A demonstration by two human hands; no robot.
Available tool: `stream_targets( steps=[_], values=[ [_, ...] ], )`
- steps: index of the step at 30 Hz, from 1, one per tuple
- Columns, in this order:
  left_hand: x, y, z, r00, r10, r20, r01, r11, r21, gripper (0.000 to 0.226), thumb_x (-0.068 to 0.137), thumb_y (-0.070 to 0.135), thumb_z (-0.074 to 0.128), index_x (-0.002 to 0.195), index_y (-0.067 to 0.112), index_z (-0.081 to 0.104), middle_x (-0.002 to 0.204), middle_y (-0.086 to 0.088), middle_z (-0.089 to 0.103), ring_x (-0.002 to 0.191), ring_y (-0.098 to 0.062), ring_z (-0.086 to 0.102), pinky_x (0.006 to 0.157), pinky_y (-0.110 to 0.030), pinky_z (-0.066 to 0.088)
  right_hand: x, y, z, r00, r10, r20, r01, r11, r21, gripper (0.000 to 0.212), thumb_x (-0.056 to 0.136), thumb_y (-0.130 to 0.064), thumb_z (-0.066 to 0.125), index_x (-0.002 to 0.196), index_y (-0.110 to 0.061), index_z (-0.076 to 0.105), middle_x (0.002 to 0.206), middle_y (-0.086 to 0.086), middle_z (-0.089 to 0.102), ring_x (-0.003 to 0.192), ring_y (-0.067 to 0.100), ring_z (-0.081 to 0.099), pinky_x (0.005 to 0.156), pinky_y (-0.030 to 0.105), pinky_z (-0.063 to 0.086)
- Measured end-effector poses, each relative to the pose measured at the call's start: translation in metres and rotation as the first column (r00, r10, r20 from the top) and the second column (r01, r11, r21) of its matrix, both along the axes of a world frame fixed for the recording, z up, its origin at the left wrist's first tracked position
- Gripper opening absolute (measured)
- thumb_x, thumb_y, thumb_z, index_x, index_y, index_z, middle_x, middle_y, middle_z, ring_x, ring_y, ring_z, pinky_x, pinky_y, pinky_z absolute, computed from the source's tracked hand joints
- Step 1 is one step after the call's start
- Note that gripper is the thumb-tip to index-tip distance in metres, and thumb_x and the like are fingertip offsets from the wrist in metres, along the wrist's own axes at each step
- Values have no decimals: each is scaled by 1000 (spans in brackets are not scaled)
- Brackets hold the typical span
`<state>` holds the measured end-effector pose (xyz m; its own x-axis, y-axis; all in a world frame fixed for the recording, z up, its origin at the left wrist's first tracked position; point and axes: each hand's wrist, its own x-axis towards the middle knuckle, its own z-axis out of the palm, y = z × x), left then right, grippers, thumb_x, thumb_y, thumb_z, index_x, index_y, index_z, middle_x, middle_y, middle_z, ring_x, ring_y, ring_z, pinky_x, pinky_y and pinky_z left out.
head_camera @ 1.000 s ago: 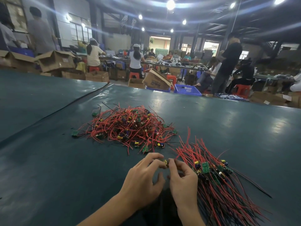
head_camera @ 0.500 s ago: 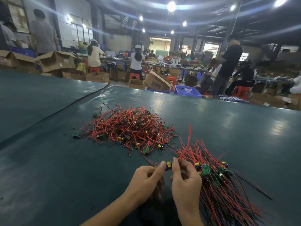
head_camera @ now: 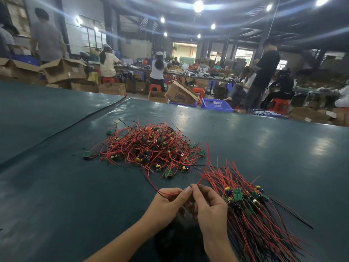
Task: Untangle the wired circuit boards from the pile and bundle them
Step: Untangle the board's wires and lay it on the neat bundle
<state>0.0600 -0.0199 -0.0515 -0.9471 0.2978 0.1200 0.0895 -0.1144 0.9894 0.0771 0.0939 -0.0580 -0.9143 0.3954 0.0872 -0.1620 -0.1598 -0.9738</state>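
On a dark green table [head_camera: 56, 195], a tangled pile [head_camera: 149, 148] of wired circuit boards is lying left of centre, just beyond a worker's hands. The left hand [head_camera: 168, 202] is pinching a red-and-black lead [head_camera: 151, 181] trailing back toward the heap. The right hand [head_camera: 210, 205], fingertips meeting its partner's, is pinching a red wire [head_camera: 207, 159] arching upward. Any board between them is hidden. At right, the sorted bundle [head_camera: 251, 208] is lying fanned. Drawing each lead out slowly, without dragging neighbours, looks wisest before laying it alongside.
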Motion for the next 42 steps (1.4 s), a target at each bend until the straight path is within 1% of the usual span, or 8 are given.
stream_targets(
  steps=[5, 9, 15, 23, 26, 29, 35, 42],
  values=[
    [-4, -1, -4, 996, 73, -43, -75, 996, -48, 42, 85, 45, 57, 57, 16, 69, 51, -6, 62, 48, -14, 58, 54, -20, 46, -4, -2, -1, 989, 0, 149, 28, 982, -186, 20, 88, -13, 71, 68, -15, 76, 75, 16, 71, 70, 27, 64, 73, 42, 56],
    [-6, 1, -6, 996, 73, -60, -75, 996, -42, 47, 85, 47, 59, 50, 17, 65, 47, -8, 57, 41, -13, 52, 48, -18, 41, -9, 6, 6, 965, -65, 253, 142, 943, -300, 11, 87, -17, 73, 77, -14, 70, 48, -5, 50, 41, 8, 39, 41, 19, 35],
    [-6, -2, -5, 994, -31, -104, 28, 999, -26, 46, 78, 54, 60, 50, 18, 65, 60, -22, 59, 43, -17, 53, 49, -21, 43, -11, 47, 19, 974, -155, 163, 219, 821, -528, 8, 93, -11, 64, 86, -14, 65, 57, -7, 53, 33, 2, 34, 31, 13, 25],
    [-12, -8, -8, 997, 48, -67, -48, 999, 6, 42, 86, 43, 57, 55, 17, 68, 50, -4, 59, 45, -14, 53, 49, -20, 42, -3, 12, 11, 989, -30, 145, 60, 976, -207, 21, 82, -34, 73, 79, -13, 73, 66, -4, 69, 42, 5, 43, 38, 19, 36],
    [-8, -5, -9, 992, -7, -124, 2, 999, -41, 41, 92, 38, 60, 56, 21, 68, 50, 2, 60, 45, -7, 54, 50, -15, 41, 1, -7, 8, 991, 67, 115, -52, 990, -128, 20, 82, -29, 73, 69, -15, 79, 75, 7, 75, 64, 17, 66, 66, 33, 57],
    [-6, -6, -8, 992, -23, -121, 16, 998, -62, 41, 91, 37, 61, 54, 20, 66, 48, 1, 58, 43, -8, 53, 49, -15, 41, 1, -9, 8, 992, 37, 123, -27, 997, -78, 26, 89, -27, 68, 67, -18, 80, 75, 7, 76, 74, 20, 71, 76, 35, 58],
    [-7, -8, 1, 994, -44, -104, 39, 998, -51, 41, 80, 41, 63, 48, 15, 64, 49, -13, 52, 38, -14, 48, 47, -21, 41, -5, 24, 16, 978, -90, 190, 134, 962, -236, 30, 92, -33, 64, 76, -14, 80, 48, -8, 40, 38, 4, 30, 36, 19, 30],
    [-12, -15, 7, 986, 21, -166, -26, 999, -26, 43, 77, 46, 61, 47, 15, 63, 42, -7, 52, 37, -16, 47, 49, -21, 41, -5, 39, 18, 994, -83, 69, 106, 874, -474, 29, 98, -28, 56, 86, -8, 74, 52, -8, 43, 36, 3, 28, 32, 16, 23]
  ],
)
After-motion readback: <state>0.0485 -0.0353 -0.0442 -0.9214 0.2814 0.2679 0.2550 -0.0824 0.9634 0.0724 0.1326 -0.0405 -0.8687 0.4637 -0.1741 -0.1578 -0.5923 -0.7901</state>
